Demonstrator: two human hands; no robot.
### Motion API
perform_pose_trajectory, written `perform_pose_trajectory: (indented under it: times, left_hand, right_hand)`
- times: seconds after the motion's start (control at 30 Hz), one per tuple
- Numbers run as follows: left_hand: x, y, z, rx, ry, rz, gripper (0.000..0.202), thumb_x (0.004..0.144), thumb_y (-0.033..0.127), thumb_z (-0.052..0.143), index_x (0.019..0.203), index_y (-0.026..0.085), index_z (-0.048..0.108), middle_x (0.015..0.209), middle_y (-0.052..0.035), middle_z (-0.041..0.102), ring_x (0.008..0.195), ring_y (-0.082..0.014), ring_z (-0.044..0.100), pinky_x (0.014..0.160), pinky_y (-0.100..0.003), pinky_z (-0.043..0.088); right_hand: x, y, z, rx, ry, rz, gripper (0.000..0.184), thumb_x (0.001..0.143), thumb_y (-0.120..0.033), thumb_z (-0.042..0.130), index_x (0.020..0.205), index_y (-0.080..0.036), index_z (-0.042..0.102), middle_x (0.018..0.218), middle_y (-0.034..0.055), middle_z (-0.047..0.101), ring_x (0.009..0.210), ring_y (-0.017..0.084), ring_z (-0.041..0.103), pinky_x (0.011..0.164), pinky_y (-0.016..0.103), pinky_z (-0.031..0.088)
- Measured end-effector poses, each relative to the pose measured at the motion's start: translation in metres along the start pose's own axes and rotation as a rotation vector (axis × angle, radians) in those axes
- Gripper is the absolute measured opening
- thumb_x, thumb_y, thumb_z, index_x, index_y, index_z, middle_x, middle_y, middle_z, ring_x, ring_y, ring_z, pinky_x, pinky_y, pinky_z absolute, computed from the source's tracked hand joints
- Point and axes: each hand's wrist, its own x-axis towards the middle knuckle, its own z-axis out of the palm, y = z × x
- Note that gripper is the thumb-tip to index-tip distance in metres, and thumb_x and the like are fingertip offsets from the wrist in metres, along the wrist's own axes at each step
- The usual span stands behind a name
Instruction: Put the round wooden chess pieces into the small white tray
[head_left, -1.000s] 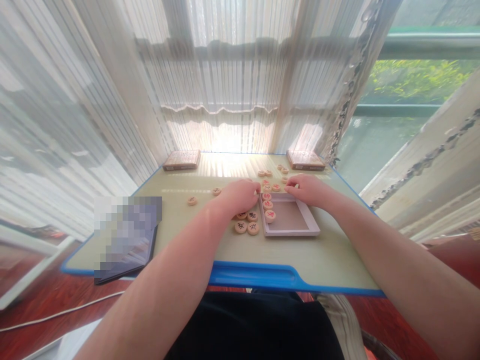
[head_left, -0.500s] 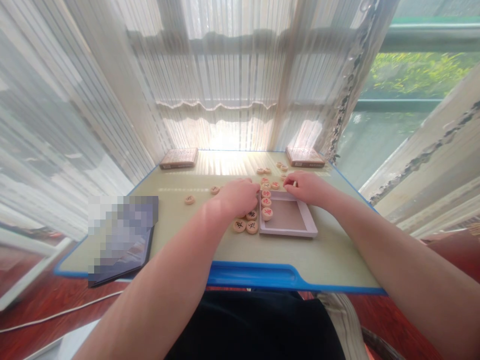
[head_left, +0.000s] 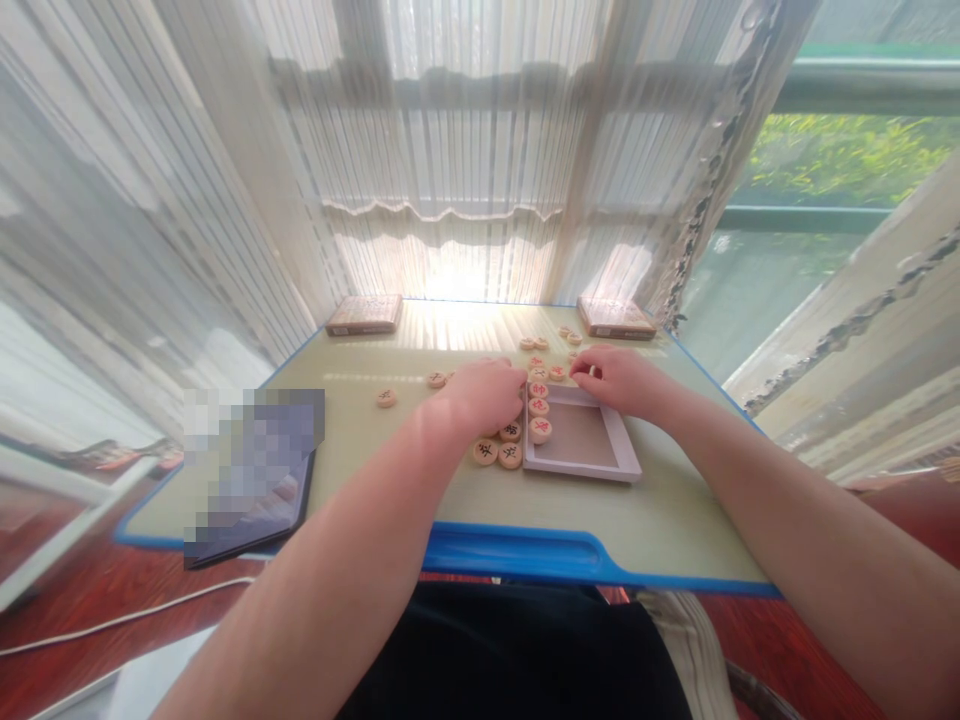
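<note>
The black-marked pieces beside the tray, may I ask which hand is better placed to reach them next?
Probably the left hand: it is close beside those pieces, while the right hand is near the far right corner of the tray.

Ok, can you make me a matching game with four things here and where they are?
Things:
1. Pale open box
2. Dark flat device
3. Blue groove
4. Right hand

Places:
A. Along the near edge of the table
B. Close to the far right corner of the open box
C. To the right of the black-marked pieces in front, with red-marked pieces along its left side
D. At the left side of the table

Right pairs: 1-C, 2-D, 3-A, 4-B.
</note>
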Motion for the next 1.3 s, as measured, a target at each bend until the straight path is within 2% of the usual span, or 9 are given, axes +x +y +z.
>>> perform_pose_trajectory:
  times: [0.17, 0.43, 0.67, 0.93, 1.3]
  left_hand:
    - [0.0013, -0.0019, 0.0016, -0.005, 0.001, 0.015, 0.025, 0.083, 0.023, 0.038, 0.096, 0.020, 0.059, 0.100, -0.0077, 0.060, 0.093, -0.0243, 0.058, 0.078, -0.035, 0.048]
    - [0.0007, -0.0014, 0.0010, -0.004, -0.005, -0.001, 0.025, 0.085, 0.025, 0.037, 0.097, 0.021, 0.059, 0.100, -0.0068, 0.059, 0.092, -0.0228, 0.058, 0.078, -0.033, 0.048]
    - [0.0011, -0.0027, 0.0021, -0.017, -0.003, -0.008, 0.026, 0.085, 0.024, 0.037, 0.098, 0.021, 0.059, 0.101, -0.0068, 0.059, 0.093, -0.0228, 0.058, 0.080, -0.034, 0.047]
    - [0.0016, -0.0029, 0.0030, -0.019, 0.009, 0.008, 0.025, 0.084, 0.024, 0.037, 0.095, 0.021, 0.059, 0.098, -0.0068, 0.060, 0.092, -0.0233, 0.058, 0.079, -0.035, 0.048]
    - [0.0007, -0.0020, 0.0023, -0.001, 0.016, 0.021, 0.025, 0.083, 0.023, 0.038, 0.094, 0.019, 0.060, 0.096, -0.0074, 0.060, 0.090, -0.0242, 0.059, 0.076, -0.035, 0.048]
  right_hand:
    - [-0.0003, -0.0016, 0.0009, 0.024, 0.031, 0.008, 0.021, 0.078, -0.024, 0.049, 0.084, -0.017, 0.068, 0.083, 0.0058, 0.066, 0.072, 0.017, 0.058, 0.067, 0.027, 0.041]
    - [-0.0004, -0.0020, 0.0032, 0.108, 0.165, -0.102, 0.018, 0.077, -0.020, 0.051, 0.081, -0.018, 0.069, 0.080, 0.0048, 0.063, 0.069, 0.015, 0.057, 0.065, 0.026, 0.042]
    - [-0.0004, -0.0024, 0.0022, 0.116, 0.231, -0.118, 0.017, 0.076, -0.018, 0.053, 0.079, -0.017, 0.069, 0.078, 0.0047, 0.061, 0.066, 0.014, 0.055, 0.062, 0.026, 0.042]
    - [-0.0022, -0.0094, 0.0009, 0.135, 0.244, -0.152, 0.017, 0.077, -0.018, 0.053, 0.080, -0.018, 0.069, 0.079, 0.0049, 0.062, 0.069, 0.015, 0.056, 0.064, 0.026, 0.043]
    - [-0.0020, -0.0067, 0.0031, 0.111, 0.191, -0.145, 0.017, 0.078, -0.020, 0.053, 0.082, -0.018, 0.070, 0.079, 0.0041, 0.063, 0.068, 0.015, 0.057, 0.064, 0.027, 0.043]
